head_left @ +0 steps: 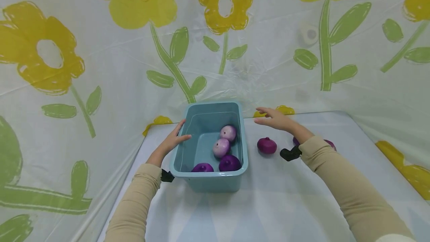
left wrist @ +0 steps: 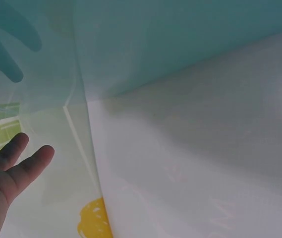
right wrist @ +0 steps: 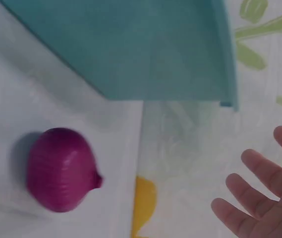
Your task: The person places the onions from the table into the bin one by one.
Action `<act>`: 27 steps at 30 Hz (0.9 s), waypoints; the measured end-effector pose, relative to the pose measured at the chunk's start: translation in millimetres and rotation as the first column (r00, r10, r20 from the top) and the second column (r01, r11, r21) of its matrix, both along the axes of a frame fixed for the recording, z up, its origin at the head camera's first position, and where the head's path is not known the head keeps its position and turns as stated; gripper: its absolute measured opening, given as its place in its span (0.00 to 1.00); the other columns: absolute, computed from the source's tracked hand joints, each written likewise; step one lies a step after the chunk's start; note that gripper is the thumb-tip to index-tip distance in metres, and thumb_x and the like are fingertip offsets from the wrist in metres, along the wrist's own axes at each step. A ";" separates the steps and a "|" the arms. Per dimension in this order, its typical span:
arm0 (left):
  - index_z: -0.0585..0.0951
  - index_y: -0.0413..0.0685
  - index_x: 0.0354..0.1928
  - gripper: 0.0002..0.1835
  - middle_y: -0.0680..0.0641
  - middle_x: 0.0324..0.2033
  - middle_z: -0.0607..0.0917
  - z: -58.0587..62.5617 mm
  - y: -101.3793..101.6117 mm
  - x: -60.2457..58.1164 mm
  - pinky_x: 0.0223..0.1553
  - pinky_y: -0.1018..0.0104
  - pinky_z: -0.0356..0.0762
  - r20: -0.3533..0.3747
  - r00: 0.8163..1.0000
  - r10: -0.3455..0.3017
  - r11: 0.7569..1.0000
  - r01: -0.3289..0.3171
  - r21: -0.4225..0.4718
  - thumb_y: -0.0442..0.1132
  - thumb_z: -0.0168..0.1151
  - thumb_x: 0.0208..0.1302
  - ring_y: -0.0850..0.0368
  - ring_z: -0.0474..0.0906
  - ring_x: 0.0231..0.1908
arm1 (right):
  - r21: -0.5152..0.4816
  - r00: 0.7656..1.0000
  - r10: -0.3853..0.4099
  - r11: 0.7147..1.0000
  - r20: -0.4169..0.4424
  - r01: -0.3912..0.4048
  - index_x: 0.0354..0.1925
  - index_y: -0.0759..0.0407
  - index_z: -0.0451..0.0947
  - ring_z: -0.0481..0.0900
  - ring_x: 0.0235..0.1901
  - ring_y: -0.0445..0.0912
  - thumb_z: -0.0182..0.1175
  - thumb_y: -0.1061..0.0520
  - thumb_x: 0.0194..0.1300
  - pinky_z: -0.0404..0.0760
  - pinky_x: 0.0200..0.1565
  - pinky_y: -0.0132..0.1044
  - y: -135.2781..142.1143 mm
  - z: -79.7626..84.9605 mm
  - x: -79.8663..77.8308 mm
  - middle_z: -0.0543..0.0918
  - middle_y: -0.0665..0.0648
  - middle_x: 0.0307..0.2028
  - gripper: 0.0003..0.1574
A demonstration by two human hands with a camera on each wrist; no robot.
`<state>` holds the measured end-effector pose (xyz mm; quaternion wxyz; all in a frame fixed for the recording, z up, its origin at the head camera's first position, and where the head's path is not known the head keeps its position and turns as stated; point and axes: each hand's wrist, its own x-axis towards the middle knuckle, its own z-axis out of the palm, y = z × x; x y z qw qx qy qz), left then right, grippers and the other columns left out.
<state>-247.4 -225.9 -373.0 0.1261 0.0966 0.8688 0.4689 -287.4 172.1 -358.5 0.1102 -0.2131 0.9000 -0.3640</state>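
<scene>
A light-blue plastic bin [head_left: 215,183] stands on the table with several onions inside: two pale purple onions [head_left: 221,148] and two dark purple onions [head_left: 230,163]. By the bin's left rim is my left hand [head_left: 170,141], fingers extended and thumb reaching over the edge; whether it touches the rim I cannot tell. My right hand [head_left: 277,119] hovers off the bin's right side, its fingers spread and holding nothing. Below it on the table lies a red-purple onion [head_left: 267,145], which the right wrist view shows with its stem tip towards the table's edge.
More purple onions [head_left: 330,144] lie farther right, partly hidden behind my right wrist. Behind the table hangs a white curtain [head_left: 268,59] printed with yellow flowers. The table's far edge runs just behind the bin.
</scene>
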 end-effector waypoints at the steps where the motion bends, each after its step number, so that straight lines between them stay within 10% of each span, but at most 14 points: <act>1: 0.40 0.52 0.72 0.42 0.39 0.71 0.41 -0.3 -0.4 -0.5 0.62 0.35 0.44 -0.002 1.000 -0.003 1.000 0.003 0.003 0.44 0.52 0.63 0.36 0.40 0.68 | -0.005 1.000 -0.005 1.000 0.009 0.005 0.69 0.60 0.51 0.59 0.62 0.63 0.51 0.40 0.64 0.61 0.58 0.61 2.9 -5.1 0.5 0.61 0.68 0.64 0.44; 10: 0.40 0.51 0.72 0.42 0.40 0.71 0.40 -1.8 -2.9 -1.8 0.63 0.36 0.43 -0.006 1.000 -0.011 1.000 0.011 0.011 0.43 0.52 0.63 0.38 0.38 0.69 | -0.014 0.999 -0.038 0.999 -0.024 0.038 0.67 0.62 0.53 0.56 0.60 0.69 0.49 0.30 0.59 0.61 0.55 0.66 16.9 -60.1 5.7 0.57 0.73 0.64 0.52; 27: 0.39 0.51 0.72 0.42 0.39 0.71 0.40 -4.7 -4.2 -5.4 0.63 0.36 0.43 0.001 1.000 -0.016 1.000 0.016 0.025 0.43 0.53 0.63 0.37 0.39 0.69 | -0.054 0.987 -0.144 0.988 0.076 0.148 0.69 0.61 0.48 0.48 0.64 0.70 0.63 0.43 0.54 0.53 0.58 0.67 19.0 -146.3 9.8 0.45 0.72 0.68 0.54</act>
